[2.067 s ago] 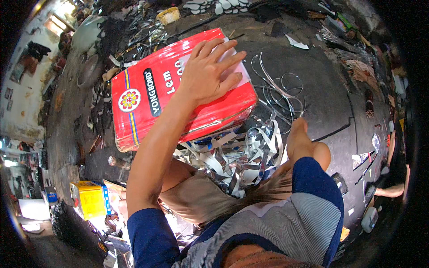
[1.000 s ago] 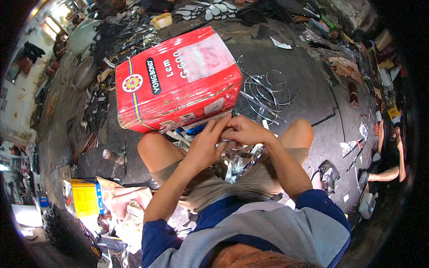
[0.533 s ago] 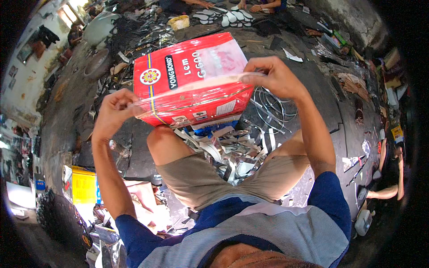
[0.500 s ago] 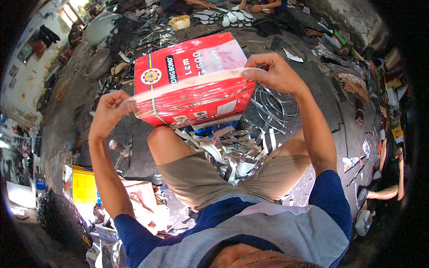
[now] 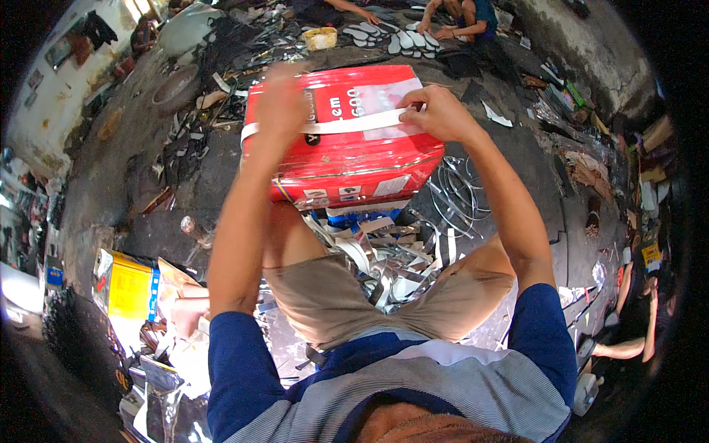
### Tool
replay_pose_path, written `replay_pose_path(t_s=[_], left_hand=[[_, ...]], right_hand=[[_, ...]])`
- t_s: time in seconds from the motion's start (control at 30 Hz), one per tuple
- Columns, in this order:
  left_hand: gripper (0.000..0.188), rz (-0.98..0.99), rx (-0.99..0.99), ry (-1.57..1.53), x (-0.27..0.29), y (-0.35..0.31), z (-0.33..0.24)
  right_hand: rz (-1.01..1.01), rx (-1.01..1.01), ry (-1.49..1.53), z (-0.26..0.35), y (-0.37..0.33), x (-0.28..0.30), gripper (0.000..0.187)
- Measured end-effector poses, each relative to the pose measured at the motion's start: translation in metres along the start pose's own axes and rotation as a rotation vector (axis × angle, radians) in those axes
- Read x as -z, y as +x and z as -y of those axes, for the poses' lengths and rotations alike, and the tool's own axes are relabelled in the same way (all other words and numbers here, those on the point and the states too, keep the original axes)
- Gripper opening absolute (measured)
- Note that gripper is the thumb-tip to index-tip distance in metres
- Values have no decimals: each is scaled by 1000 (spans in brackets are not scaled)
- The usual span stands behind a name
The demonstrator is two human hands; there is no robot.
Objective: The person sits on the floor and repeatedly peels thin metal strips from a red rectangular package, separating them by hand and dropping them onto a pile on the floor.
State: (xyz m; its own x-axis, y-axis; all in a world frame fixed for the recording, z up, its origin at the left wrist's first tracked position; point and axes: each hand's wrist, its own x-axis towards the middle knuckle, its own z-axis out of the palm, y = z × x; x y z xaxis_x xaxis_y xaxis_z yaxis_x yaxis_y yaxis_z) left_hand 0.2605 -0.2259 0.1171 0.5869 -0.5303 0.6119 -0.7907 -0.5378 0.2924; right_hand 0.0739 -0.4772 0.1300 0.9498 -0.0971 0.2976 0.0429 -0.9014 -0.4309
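A red carton (image 5: 358, 166) wrapped in clear film stands in front of my knees. A narrow white strip (image 5: 351, 124) lies across its top, its left end bending over the carton's left edge. My right hand (image 5: 444, 114) is closed in a pinch on the strip's right end, at the carton's right side. Over the left part of the carton top, my left hand (image 5: 282, 107) is smeared by motion, so its fingers cannot be read. It hides part of the strip and the carton beneath it.
White and silvery offcuts (image 5: 388, 269) heap between my legs. Coiled clear strips (image 5: 458, 196) lie right of the carton. A yellow box (image 5: 133, 288) stands at the lower left. Farther off, people's hands (image 5: 443, 31) work over white sole-shaped pieces (image 5: 406, 40) beside a yellow tub (image 5: 320, 38).
My left hand has left the strip's left end and moved right and up over the carton. The strip, raised and taut before, now lies on the top. My right hand keeps its end.
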Motion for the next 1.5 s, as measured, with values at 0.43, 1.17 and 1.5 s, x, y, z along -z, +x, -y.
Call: replay_pose_path(t_s=[0.43, 1.17, 1.5], left_hand=[[20, 105, -85, -581, -88, -15, -113], [17, 156, -56, -678, -90, -14, -111], [15, 165, -36, -589, -93, -9, -116]], right_hand=[[-228, 58, -192, -8, -26, 4, 21], [-199, 106, 60, -26, -23, 6, 16], [-391, -203, 380, -49, -20, -29, 18]])
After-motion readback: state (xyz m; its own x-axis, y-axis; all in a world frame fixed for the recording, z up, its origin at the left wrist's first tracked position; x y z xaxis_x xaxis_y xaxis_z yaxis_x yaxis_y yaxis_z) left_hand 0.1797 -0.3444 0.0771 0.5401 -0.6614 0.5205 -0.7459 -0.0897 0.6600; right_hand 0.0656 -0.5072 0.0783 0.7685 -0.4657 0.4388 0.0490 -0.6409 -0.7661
